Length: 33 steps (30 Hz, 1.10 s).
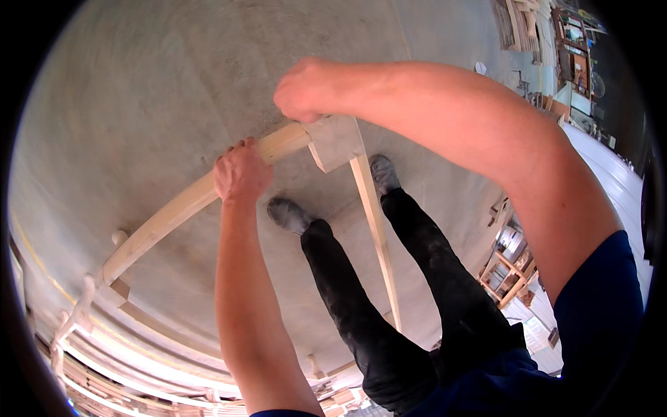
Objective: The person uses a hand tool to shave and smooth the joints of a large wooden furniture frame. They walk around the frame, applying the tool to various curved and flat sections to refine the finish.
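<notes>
A pale wooden frame piece stands in front of me, with a long curved rail (163,215), a square flat-topped corner block (337,142) and a slim tapering leg (374,233) that runs down between my legs. My left hand (243,170) is closed over the rail, its fingers wrapped across the far side. Just beyond the block, my right hand (300,92) is curled with its knuckles up, at the rail's end. Whatever lies under those fingers is hidden.
My shoes (288,214) stand on the grey concrete floor (160,90) close behind the frame. Stacked wood strips (517,24) lie at the far right. Along the left and lower left are more wooden parts (139,389). A wooden frame (511,278) stands at right.
</notes>
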### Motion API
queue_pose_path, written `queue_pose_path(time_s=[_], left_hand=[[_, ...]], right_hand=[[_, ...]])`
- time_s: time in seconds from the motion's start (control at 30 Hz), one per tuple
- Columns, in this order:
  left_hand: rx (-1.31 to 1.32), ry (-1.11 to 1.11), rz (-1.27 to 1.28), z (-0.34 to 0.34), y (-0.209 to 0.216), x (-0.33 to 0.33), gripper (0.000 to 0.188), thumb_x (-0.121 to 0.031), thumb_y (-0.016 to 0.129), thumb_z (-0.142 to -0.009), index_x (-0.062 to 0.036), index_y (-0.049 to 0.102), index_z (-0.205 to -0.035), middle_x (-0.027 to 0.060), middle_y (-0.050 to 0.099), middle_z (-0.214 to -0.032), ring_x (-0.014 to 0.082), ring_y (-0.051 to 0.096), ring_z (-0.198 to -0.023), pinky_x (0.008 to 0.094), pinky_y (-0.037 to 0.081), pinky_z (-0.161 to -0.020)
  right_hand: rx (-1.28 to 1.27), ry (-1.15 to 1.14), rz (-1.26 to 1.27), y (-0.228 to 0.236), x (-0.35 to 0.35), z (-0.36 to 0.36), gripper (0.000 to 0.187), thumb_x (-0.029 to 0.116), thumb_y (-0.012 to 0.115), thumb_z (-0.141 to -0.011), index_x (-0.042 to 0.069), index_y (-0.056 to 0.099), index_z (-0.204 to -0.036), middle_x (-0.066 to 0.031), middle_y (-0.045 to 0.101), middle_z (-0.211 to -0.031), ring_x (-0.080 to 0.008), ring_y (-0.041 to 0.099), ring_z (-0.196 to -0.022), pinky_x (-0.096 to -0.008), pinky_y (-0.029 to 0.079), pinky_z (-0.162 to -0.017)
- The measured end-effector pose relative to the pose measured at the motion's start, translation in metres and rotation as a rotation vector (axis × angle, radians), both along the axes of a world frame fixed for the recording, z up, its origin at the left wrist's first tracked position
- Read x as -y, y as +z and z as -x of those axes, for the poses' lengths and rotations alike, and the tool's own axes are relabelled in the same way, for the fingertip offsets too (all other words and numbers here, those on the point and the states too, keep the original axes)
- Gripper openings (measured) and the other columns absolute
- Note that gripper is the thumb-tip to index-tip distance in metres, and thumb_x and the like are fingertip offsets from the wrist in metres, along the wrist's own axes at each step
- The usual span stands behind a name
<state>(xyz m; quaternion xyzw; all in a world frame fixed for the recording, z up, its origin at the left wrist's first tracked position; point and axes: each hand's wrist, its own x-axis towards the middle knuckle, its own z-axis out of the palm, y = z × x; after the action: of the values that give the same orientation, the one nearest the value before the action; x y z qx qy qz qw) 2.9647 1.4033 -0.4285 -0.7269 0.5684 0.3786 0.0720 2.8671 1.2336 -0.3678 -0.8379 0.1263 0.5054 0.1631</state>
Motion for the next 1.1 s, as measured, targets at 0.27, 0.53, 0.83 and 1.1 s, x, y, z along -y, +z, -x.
queue_pose_path(time_s=[0.27, 0.53, 0.83, 1.1], left_hand=[[-0.042, 0.003, 0.064, -0.002, -0.005, -0.001, 0.028, -0.013, 0.060, -0.079, -0.0084, 0.065, -0.107, 0.0115, 0.068, -0.109, 0.0302, 0.063, -0.105, 0.0418, 0.050, -0.090], [-0.066, -0.006, 0.041, -0.004, -0.001, -0.002, 0.029, -0.014, 0.060, -0.078, -0.0072, 0.064, -0.106, 0.0127, 0.068, -0.108, 0.0319, 0.063, -0.106, 0.0417, 0.051, -0.090], [-0.052, 0.012, 0.075, -0.006, 0.002, -0.006, 0.026, -0.014, 0.054, -0.084, -0.0093, 0.064, -0.108, 0.0099, 0.068, -0.107, 0.0280, 0.064, -0.104, 0.0395, 0.049, -0.090], [-0.053, 0.022, 0.080, -0.004, -0.006, -0.004, 0.032, -0.016, 0.059, -0.082, -0.0118, 0.064, -0.113, 0.0102, 0.067, -0.113, 0.0313, 0.062, -0.109, 0.0417, 0.050, -0.094]], right_hand=[[-0.100, 0.109, 0.046, 0.005, -0.003, -0.016, 0.020, 0.010, 0.065, -0.078, 0.012, 0.076, -0.095, -0.0048, 0.073, -0.103, -0.0256, 0.068, -0.100, -0.0403, 0.056, -0.077], [-0.141, 0.128, 0.072, 0.000, -0.014, -0.021, 0.027, 0.013, 0.065, -0.081, 0.015, 0.074, -0.107, -0.0062, 0.071, -0.112, -0.0260, 0.067, -0.103, -0.0441, 0.054, -0.080], [-0.159, 0.214, 0.028, 0.030, -0.021, -0.026, 0.021, 0.007, 0.060, -0.081, 0.013, 0.074, -0.095, -0.0064, 0.072, -0.097, -0.0285, 0.068, -0.091, -0.0406, 0.057, -0.072], [0.154, -0.334, -0.647, 0.026, -0.037, 0.088, 0.015, 0.011, 0.060, -0.081, 0.008, 0.072, -0.089, -0.0121, 0.070, -0.090, -0.0284, 0.067, -0.086, -0.0401, 0.054, -0.070]])
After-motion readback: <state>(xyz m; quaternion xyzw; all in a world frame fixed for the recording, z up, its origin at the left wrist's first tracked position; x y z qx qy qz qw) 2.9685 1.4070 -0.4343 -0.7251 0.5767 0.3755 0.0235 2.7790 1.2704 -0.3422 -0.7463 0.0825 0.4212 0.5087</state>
